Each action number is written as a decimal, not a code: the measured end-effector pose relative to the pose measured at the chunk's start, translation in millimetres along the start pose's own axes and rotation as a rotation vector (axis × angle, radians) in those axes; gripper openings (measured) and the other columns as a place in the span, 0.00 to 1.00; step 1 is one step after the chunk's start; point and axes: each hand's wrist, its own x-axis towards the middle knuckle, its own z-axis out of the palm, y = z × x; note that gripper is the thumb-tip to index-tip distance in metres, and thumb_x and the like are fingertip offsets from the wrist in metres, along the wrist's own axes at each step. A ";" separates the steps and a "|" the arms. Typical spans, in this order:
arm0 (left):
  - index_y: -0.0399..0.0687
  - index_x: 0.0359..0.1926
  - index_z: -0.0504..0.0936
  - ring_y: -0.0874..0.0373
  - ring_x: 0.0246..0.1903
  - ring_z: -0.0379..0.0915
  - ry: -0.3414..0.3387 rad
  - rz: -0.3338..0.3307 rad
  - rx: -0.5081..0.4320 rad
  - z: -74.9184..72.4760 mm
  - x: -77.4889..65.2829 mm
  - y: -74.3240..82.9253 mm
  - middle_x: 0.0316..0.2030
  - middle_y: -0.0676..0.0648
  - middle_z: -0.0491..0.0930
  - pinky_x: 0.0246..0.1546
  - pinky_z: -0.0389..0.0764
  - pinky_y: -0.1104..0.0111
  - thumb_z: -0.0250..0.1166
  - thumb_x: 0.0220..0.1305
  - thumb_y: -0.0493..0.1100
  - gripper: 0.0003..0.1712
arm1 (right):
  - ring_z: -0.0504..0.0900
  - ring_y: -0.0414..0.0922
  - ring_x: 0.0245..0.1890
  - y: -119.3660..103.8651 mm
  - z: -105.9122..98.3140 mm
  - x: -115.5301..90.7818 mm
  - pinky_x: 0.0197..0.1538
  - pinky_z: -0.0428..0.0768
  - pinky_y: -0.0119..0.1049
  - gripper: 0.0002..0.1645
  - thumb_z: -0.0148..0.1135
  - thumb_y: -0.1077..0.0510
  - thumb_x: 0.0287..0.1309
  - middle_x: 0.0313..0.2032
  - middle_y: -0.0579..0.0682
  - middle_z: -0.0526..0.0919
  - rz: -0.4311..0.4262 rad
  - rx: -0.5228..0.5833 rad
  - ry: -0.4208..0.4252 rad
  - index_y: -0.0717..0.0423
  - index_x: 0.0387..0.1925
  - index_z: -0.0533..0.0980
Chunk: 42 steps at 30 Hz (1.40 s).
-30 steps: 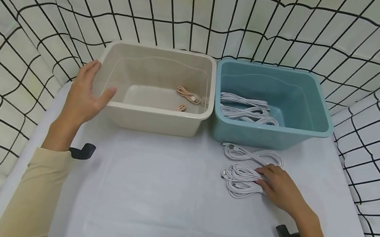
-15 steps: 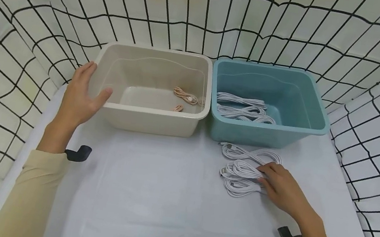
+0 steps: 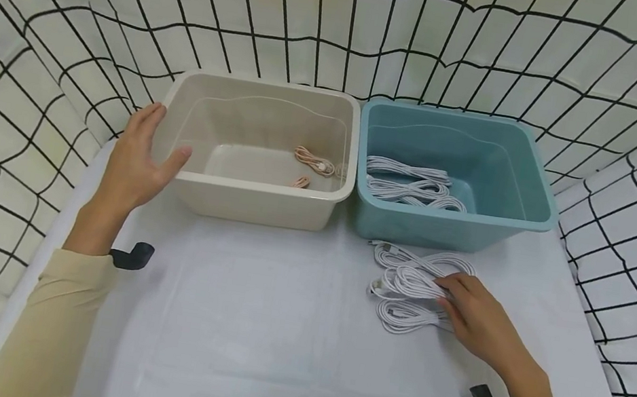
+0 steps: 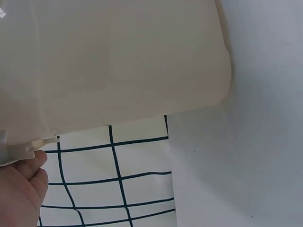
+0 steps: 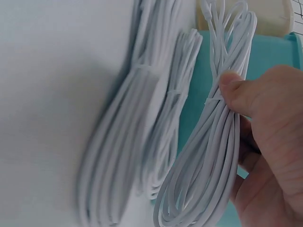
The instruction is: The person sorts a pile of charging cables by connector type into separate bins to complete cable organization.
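Observation:
My right hand (image 3: 479, 322) pinches a tied white cable bundle (image 3: 412, 282) between thumb and fingers; the right wrist view shows the thumb at the bundle's middle (image 5: 203, 151). It is raised over the table. Beyond it lies a second white bundle (image 3: 393, 255), just before the teal bin (image 3: 413, 226). Nearer me lies a third white bundle (image 3: 404, 319). My left hand (image 3: 135, 164) rests at the left rim of the beige bin (image 3: 256, 205), fingers extended along its outside and thumb spread. In the left wrist view its fingers (image 4: 39, 182) touch below the rim.
Several white cable bundles (image 3: 412, 190) lie inside the teal bin. Two small peach-coloured cable coils (image 3: 313, 160) are in the beige bin. The bins stand side by side at the back of a white-covered table (image 3: 238, 324). Black wire grid (image 3: 351, 18) encloses the back and sides.
The pinched white bundle has risen from the table and now overlaps the far bundle more in the head view. The left hand stays at the beige bin.

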 end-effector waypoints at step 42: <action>0.40 0.83 0.56 0.29 0.76 0.56 -0.043 -0.031 0.031 -2.6 -0.8 0.3 0.82 0.37 0.53 0.70 0.62 0.29 0.60 0.70 0.59 0.49 | 0.83 0.57 0.52 -24.4 -91.9 54.9 0.50 0.85 0.57 0.29 0.77 0.72 0.53 0.49 0.57 0.86 -0.175 -0.094 0.083 0.62 0.56 0.78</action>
